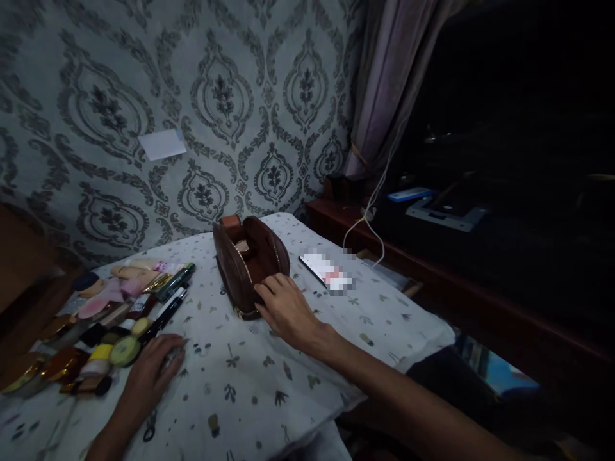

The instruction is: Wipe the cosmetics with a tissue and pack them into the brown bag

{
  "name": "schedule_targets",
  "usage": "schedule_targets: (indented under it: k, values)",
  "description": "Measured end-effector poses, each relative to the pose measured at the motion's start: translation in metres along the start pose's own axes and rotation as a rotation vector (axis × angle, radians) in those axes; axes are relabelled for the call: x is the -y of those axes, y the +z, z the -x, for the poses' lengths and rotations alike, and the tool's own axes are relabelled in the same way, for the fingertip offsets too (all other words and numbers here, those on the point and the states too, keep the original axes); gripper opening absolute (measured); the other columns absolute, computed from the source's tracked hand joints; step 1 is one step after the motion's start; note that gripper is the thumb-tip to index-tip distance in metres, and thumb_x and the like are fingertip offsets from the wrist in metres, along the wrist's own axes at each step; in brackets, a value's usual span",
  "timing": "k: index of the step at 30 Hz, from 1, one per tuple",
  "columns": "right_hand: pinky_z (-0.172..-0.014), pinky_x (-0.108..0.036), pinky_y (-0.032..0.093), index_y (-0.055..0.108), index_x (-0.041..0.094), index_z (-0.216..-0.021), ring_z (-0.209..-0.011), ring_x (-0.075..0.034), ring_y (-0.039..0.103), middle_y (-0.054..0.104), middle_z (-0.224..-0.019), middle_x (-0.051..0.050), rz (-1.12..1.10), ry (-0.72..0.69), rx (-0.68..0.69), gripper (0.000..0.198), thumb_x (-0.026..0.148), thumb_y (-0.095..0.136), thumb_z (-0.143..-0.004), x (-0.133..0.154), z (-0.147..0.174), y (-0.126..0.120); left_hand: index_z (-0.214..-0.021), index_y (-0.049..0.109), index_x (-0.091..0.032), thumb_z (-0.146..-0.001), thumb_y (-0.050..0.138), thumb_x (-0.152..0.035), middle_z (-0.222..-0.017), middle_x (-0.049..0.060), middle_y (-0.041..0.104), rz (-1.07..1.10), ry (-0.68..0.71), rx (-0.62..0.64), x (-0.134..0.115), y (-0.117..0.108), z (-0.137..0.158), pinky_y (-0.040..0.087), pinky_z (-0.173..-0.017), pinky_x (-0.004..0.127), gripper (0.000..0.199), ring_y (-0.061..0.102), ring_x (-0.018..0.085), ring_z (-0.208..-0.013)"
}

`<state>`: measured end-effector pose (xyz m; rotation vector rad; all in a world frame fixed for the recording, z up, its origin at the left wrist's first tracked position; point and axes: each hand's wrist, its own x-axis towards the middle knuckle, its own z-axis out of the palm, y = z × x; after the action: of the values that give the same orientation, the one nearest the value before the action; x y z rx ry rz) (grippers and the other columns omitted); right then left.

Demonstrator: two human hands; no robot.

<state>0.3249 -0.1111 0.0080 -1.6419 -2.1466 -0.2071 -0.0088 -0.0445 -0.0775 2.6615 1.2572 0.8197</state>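
Note:
A brown cosmetic bag point(233, 275) stands unzipped on the cloth, its mouth facing up. One small pale item point(243, 246) shows inside; the rest of the interior is dark. My right hand point(288, 314) grips the bag's near end, fingers over the rim and thumb against the outside. My left hand point(151, 371) rests on the cloth with nothing visible in it, fingers loosely extended. It lies beside a round jar with a green lid point(125, 351) and a black makeup tube point(166, 315). Around these spreads a pile of cosmetics, including a dark green tube point(177, 282).
A phone point(323, 270) with a lit, blurred screen lies right of the bag. White cables point(368, 218) hang by the curtain point(384, 77) at a dark red shelf point(331, 214). A brown box point(24, 262) stands at the left. The patterned wall closes off the back.

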Motion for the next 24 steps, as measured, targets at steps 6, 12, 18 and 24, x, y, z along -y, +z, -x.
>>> schedule_targets:
  k: [6, 12, 18, 24]
  values:
    - [-0.085, -0.038, 0.043, 0.068, 0.012, -0.1, -0.093, -0.024, 0.055, 0.066, -0.098, -0.011, -0.062, 0.009, -0.018, 0.019, 0.021, 0.051, -0.099, -0.003, -0.009, -0.006, -0.098, 0.071, -0.025, -0.094, 0.048, -0.052, -0.104, 0.006, 0.073, 0.0, -0.001, -0.001, -0.002, 0.0, -0.001, 0.058, -0.087, 0.039, 0.036, 0.07, 0.025, -0.099]
    - [-0.083, -0.035, 0.047, 0.07, 0.014, -0.095, -0.088, -0.021, 0.059, 0.068, -0.094, -0.01, -0.188, -0.017, -0.15, 0.019, 0.02, 0.052, -0.098, -0.004, -0.025, -0.013, -0.101, 0.07, -0.024, -0.096, 0.048, -0.046, -0.106, 0.007, 0.072, 0.019, -0.02, 0.032, -0.003, 0.001, -0.002, 0.056, -0.09, 0.039, 0.033, 0.067, 0.025, -0.102]
    - [-0.084, -0.037, 0.051, 0.066, 0.015, -0.096, -0.097, -0.023, 0.061, 0.07, -0.1, -0.013, -0.464, -0.267, -0.412, 0.016, 0.015, 0.05, -0.096, 0.023, -0.021, 0.0, -0.105, 0.068, -0.021, -0.098, 0.046, -0.044, -0.111, 0.009, 0.07, 0.012, -0.052, 0.118, -0.013, -0.01, -0.002, 0.053, -0.097, 0.041, 0.033, 0.065, 0.025, -0.107]
    - [-0.075, -0.032, 0.05, 0.067, 0.016, -0.091, -0.083, -0.02, 0.061, 0.069, -0.087, -0.008, -0.551, -0.416, -0.069, 0.017, 0.014, 0.051, -0.095, 0.057, -0.019, 0.037, -0.139, 0.051, -0.024, -0.097, 0.051, -0.049, -0.143, 0.011, 0.056, -0.041, 0.001, 0.31, -0.02, -0.036, 0.009, 0.044, -0.111, 0.042, 0.048, 0.052, 0.027, -0.132]
